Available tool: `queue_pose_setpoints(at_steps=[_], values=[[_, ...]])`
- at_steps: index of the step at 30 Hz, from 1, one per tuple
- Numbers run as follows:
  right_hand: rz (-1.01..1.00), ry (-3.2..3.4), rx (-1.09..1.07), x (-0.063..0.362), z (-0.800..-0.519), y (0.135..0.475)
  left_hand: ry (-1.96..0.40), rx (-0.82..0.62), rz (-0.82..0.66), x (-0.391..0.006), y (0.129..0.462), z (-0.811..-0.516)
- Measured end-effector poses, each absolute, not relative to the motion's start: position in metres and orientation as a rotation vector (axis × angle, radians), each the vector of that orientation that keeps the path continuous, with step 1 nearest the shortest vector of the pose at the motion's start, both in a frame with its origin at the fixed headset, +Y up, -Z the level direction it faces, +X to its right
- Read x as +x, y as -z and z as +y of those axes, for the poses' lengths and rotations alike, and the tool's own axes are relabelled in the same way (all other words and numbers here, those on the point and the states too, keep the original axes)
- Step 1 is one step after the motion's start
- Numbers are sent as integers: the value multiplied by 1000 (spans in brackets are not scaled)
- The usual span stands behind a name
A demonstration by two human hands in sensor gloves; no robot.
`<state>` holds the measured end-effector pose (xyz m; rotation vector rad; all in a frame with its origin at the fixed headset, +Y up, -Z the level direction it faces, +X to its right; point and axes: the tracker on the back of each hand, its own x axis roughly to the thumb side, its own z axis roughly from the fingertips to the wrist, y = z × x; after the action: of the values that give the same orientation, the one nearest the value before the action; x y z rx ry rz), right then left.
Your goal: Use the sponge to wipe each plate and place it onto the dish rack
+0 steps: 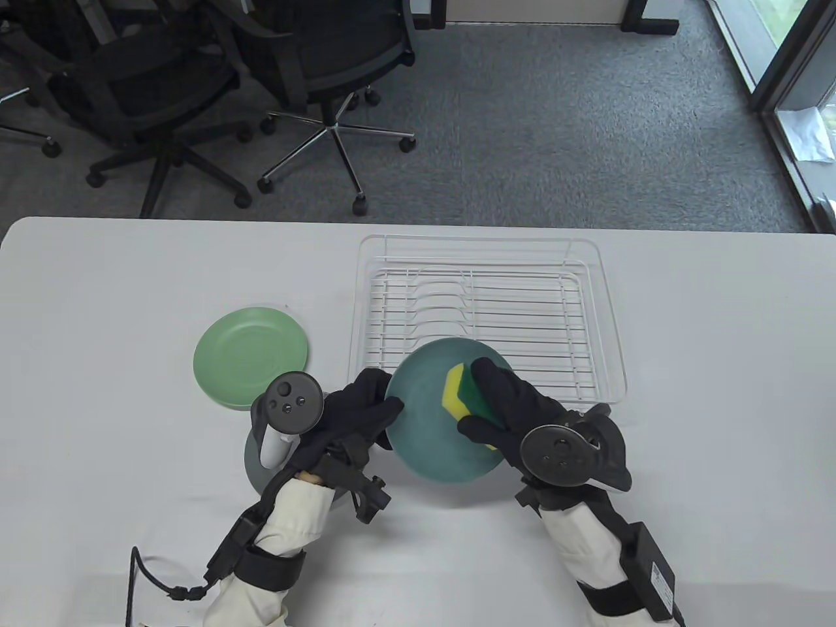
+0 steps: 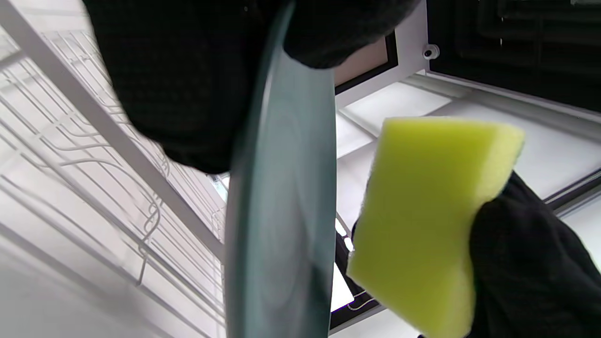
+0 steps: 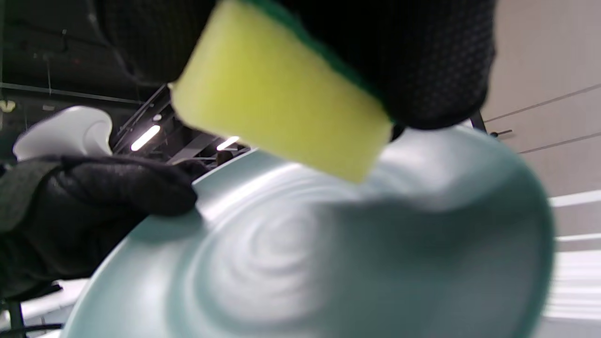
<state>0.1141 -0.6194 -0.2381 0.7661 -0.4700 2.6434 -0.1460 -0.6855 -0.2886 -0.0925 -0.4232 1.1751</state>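
Observation:
A teal plate (image 1: 436, 418) is held tilted above the table in front of the dish rack (image 1: 486, 313). My left hand (image 1: 366, 408) grips its left rim, thumb on the upper face. My right hand (image 1: 499, 408) holds a yellow-and-green sponge (image 1: 460, 392) against the plate's upper face. In the left wrist view the plate (image 2: 281, 220) shows edge-on with the sponge (image 2: 422, 220) beside it. The right wrist view shows the sponge (image 3: 277, 98) on the plate (image 3: 328, 249). A light green plate (image 1: 251, 356) lies flat at the left. A grey plate (image 1: 258, 467) lies under my left wrist, mostly hidden.
The white wire rack holds no plates; its slotted row (image 1: 434, 307) runs along its left half. Office chairs (image 1: 326, 85) stand on the carpet beyond the table's far edge. A black cable (image 1: 134, 581) trails from my left sleeve.

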Motion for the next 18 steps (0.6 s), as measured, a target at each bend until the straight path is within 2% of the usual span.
queue_pose_setpoints(at_steps=[4,12,15,18], values=[[-497,-2795,776,93,-621,240,-1258,-91,-407,-148,292,-691],[-569,-3090,838,69,-645,238,-1389,-64,-391,-149,291,-695],[-407,-3025,910,61,-643,235,-1407,-4,-370,-152,290,-695],[-348,-2958,926,58,-640,233,-1452,5,-384,-151,288,-693]])
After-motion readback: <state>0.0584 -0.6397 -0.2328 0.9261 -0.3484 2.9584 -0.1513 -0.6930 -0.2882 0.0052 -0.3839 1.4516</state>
